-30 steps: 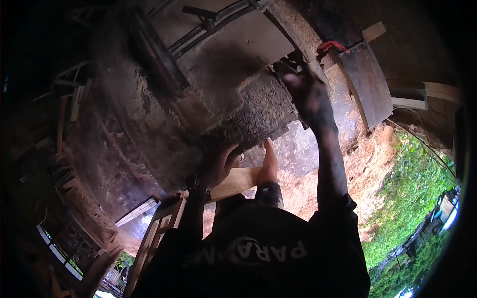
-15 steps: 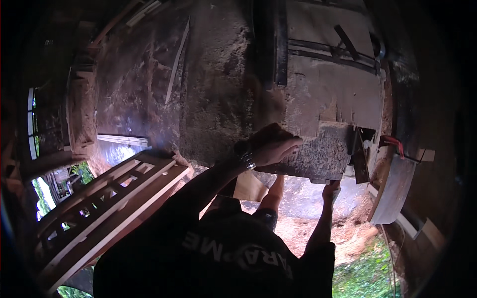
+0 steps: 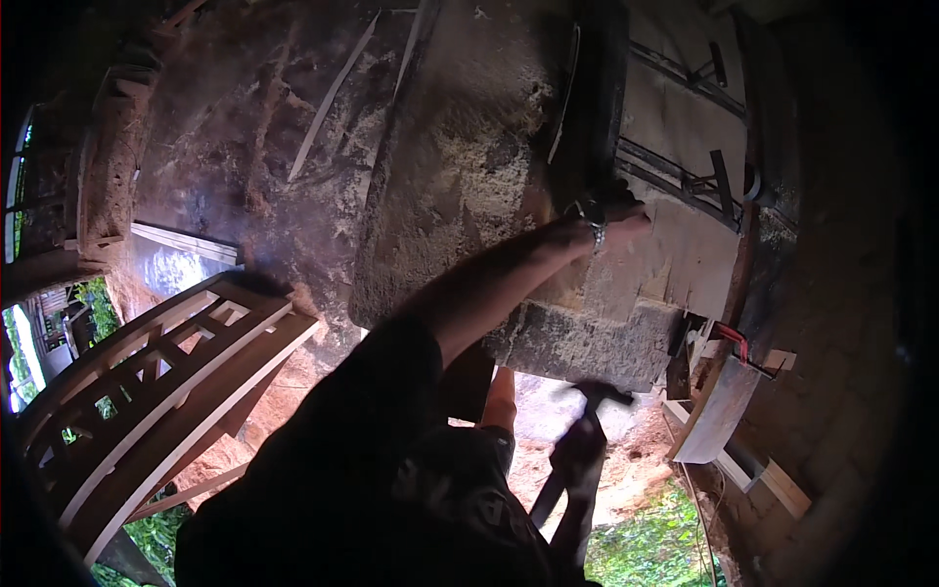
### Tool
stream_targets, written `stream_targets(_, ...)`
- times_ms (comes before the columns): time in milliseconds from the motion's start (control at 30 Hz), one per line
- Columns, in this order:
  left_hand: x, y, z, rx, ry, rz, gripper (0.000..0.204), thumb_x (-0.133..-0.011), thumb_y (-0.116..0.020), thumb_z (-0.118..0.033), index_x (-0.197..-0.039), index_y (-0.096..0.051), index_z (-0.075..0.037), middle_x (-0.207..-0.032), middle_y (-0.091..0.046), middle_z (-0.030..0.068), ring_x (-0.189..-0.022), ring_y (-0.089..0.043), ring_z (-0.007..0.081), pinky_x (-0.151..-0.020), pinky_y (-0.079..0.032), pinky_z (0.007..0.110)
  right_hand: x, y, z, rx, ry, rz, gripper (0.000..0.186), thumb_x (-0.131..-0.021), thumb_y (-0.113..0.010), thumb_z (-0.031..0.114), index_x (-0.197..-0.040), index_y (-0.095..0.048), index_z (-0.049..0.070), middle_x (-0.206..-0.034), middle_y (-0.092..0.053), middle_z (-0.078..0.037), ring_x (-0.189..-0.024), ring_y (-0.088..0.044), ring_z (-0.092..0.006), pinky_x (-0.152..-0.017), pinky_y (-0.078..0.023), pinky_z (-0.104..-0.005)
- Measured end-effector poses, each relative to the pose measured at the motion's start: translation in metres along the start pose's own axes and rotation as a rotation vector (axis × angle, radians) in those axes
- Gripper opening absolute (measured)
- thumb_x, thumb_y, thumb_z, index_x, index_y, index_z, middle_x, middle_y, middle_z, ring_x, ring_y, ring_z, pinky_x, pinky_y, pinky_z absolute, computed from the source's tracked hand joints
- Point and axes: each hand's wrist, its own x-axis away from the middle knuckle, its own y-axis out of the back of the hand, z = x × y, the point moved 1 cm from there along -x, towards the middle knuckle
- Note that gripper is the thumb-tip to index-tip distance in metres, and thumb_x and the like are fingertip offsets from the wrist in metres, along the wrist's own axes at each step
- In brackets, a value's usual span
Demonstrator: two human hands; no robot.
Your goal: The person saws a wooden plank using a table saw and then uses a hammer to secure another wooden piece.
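My left hand [image 3: 624, 221], a watch on its wrist, reaches across the worktable [image 3: 587, 338] to the lower end of a long dark bar [image 3: 608, 88]. Shadow hides its fingers, so I cannot tell whether they hold anything. Below the table's near edge, my right hand [image 3: 579, 445] is closed around a hammer [image 3: 603, 394]. The dark hammer head stands up above the fist. Dusty shavings [image 3: 494, 186] lie on the table's dark left part, and pale board [image 3: 675, 240] covers its right part.
Dark metal brackets [image 3: 685, 186] lie across the board at the right. A slatted wooden frame [image 3: 166, 391] leans at the lower left. Near the table's right corner are a red-handled tool [image 3: 732, 338] and a pale panel [image 3: 722, 411]. Thin wood strips [image 3: 328, 103] lie farther left.
My left hand has moved forward and right, from the table's near part to the dark bar. My right hand has left the table's edge and come back leftward, with a hammer now visible in it.
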Motion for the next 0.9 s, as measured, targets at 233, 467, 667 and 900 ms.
stream_targets(233,-0.095,0.036,-0.133,-0.098,0.108,0.509,0.026,-0.071,-0.064,-0.029,-0.09,-0.059,-0.012,-0.09,-0.061,0.0075,-0.092,-0.062,0.0252,-0.074,-0.05,0.042,-0.152,-0.056,0.077,-0.257,-0.258,0.229,0.031,-0.099,-0.044,0.034,-0.109,-0.048,0.005,-0.076,-0.055,-0.004,-0.057,-0.054,-0.0114,-0.051,-0.045,-0.0262)
stream_targets(467,-0.068,0.047,-0.112,-0.051,0.17,0.453,0.021,-0.067,-0.065,-0.029,-0.079,-0.056,-0.014,-0.077,-0.054,0.0065,-0.079,-0.059,0.0262,-0.071,-0.048,0.04,-0.216,-0.151,0.05,-0.494,-0.405,0.36,0.029,-0.094,-0.055,0.04,-0.1,-0.049,0.012,-0.069,-0.052,0.001,-0.054,-0.051,-0.0106,-0.05,-0.042,-0.0269)
stream_targets(667,-0.073,0.059,-0.121,-0.008,0.134,0.197,0.021,-0.067,-0.065,-0.031,-0.077,-0.061,-0.012,-0.074,-0.06,0.0075,-0.075,-0.063,0.0268,-0.068,-0.049,0.041,-0.246,-0.092,0.019,-0.473,-0.383,0.187,0.028,-0.092,-0.058,0.041,-0.095,-0.049,0.014,-0.064,-0.048,0.002,-0.048,-0.046,-0.0109,-0.045,-0.039,-0.0275)
stream_targets(900,-0.076,0.055,-0.117,-0.018,0.124,0.371,0.02,-0.068,-0.064,-0.032,-0.076,-0.062,-0.013,-0.076,-0.064,0.0077,-0.074,-0.064,0.0267,-0.067,-0.05,0.043,-0.218,-0.144,0.094,-0.517,-0.419,0.278,0.027,-0.092,-0.06,0.032,-0.103,-0.05,0.01,-0.064,-0.049,0.001,-0.041,-0.043,-0.0098,-0.036,-0.034,-0.0264)
